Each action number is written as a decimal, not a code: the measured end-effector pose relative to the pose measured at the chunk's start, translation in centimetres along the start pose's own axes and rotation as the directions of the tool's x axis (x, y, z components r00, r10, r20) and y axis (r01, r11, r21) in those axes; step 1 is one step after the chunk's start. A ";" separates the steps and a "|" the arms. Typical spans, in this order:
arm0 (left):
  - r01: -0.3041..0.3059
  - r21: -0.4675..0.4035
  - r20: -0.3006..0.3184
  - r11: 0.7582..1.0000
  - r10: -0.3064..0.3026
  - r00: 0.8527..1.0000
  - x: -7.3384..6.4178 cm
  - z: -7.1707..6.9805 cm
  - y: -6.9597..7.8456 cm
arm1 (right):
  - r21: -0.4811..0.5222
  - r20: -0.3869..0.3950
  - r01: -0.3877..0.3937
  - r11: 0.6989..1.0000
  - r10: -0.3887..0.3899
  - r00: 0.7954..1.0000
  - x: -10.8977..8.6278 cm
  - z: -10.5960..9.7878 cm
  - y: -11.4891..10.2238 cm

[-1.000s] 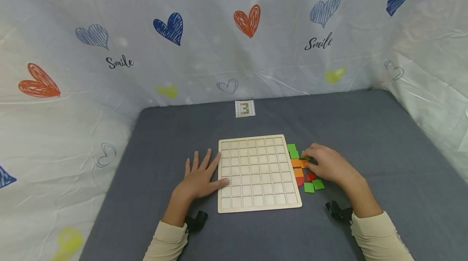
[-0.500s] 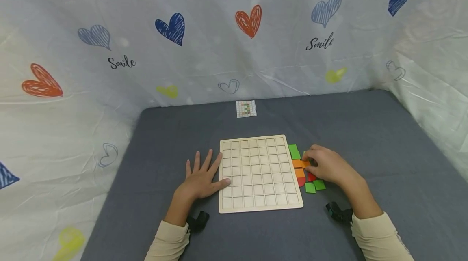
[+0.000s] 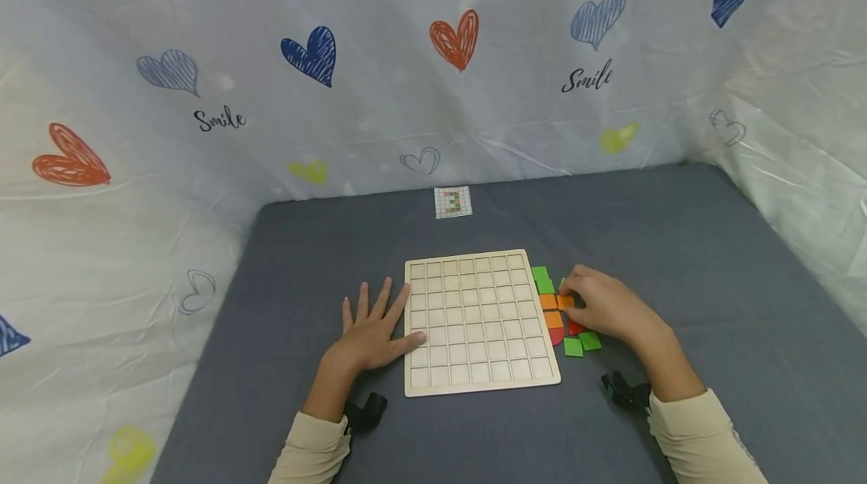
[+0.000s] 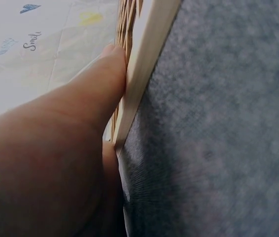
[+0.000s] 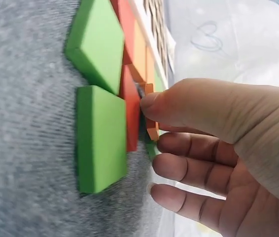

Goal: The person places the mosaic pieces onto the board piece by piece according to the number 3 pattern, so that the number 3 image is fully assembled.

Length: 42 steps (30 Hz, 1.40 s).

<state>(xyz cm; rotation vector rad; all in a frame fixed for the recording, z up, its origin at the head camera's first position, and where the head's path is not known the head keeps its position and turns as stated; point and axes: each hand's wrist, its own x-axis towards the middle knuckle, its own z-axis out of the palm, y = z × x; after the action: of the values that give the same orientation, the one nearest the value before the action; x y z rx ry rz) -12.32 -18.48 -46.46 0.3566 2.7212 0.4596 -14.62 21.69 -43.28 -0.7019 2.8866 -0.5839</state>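
My left hand point(image 3: 369, 341) lies with fingers spread at the left side of a wooden grid board point(image 3: 481, 326). Its thumb point(image 4: 107, 74) rests on the board's edge in the left wrist view. Right of the board, my right hand point(image 3: 606, 303) pinches an orange square tile point(image 5: 151, 108) between thumb and index finger; the index is mostly hidden behind the thumb. Around it lie green tiles point(image 5: 102, 140), a red piece point(image 5: 130, 106) partly covered by the hand, a rounded red piece point(image 3: 556, 336) and other orange tiles point(image 3: 552, 320).
A small card point(image 3: 453, 202) printed with a coloured grid lies at the back of the grey-covered table point(image 3: 325, 243). Behind stands a white curtain point(image 3: 379, 108) with hearts. Black wrist cameras point(image 3: 366, 413) are strapped to both wrists.
The right hand's fingers have closed in on an orange tile and shifted it slightly. The left hand and the board stay in place.
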 end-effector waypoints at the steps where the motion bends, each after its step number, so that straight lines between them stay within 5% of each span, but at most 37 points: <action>1: -0.002 0.001 -0.004 1.000 0.002 1.000 0.0 0.0 0.0 | -0.004 0.000 -0.001 1.000 0.001 1.000 0.0 -0.1 0.0; 19: -0.004 -0.017 -0.014 1.000 0.003 1.000 -0.7 -0.4 1.0 | 0.095 -0.016 0.098 0.991 -0.097 0.995 1.9 0.5 -1.2; 33: 0.005 -0.002 -0.020 1.000 -0.005 1.000 0.5 0.8 -0.6 | 0.124 0.009 0.195 0.973 -0.198 0.980 4.9 1.5 -3.7; 42: 0.003 -0.010 -0.023 1.000 -0.003 1.000 0.1 0.3 -0.2 | 0.102 0.025 0.230 0.968 -0.234 0.972 6.6 2.3 -5.5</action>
<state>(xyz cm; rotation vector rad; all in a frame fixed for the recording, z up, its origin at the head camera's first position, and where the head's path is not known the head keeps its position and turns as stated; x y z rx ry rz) -12.34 -18.53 -46.84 0.3463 2.7401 0.4787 -17.73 13.37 -43.39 -1.0318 2.7391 -0.7262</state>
